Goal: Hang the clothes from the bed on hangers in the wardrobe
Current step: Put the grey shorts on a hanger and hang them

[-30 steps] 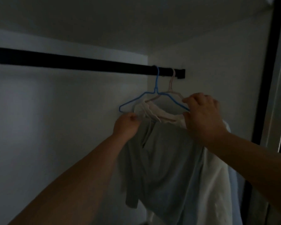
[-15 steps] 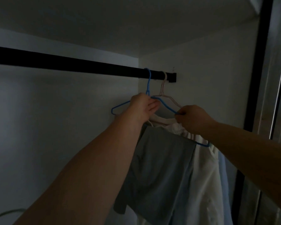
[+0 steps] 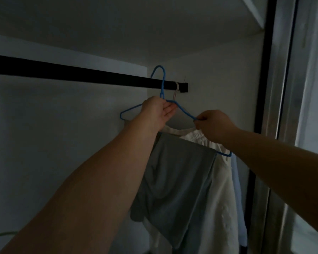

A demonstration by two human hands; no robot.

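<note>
Head view, hanger: the blue hanger (image 3: 182, 111) has been lifted since half a second ago; its hook now sits above the black rail (image 3: 81, 75), unhooked.
Left hand (image 3: 159, 111): grips the hanger neck.
Right hand (image 3: 212, 125): pinches its right arm.
Clothes: grey garment (image 3: 176, 180) draped on it, white garment (image 3: 220, 198) behind, far right.
Meaning: probably repositioning, rehanging still needed.

The inside of the wardrobe is dim, with plain pale walls: a back wall (image 3: 53, 143) filling the 9 o'clock side and a side wall (image 3: 218, 85) toward 2 o'clock, meeting in a corner just right of centre. A pale ceiling panel (image 3: 117, 24) spans 12 o'clock, and a black vertical frame post (image 3: 264, 70) runs down the 3 o'clock side. Beyond the post, at the far 3 o'clock edge, a brighter greyish strip (image 3: 312, 107) catches more light than the shadowed interior.
</note>
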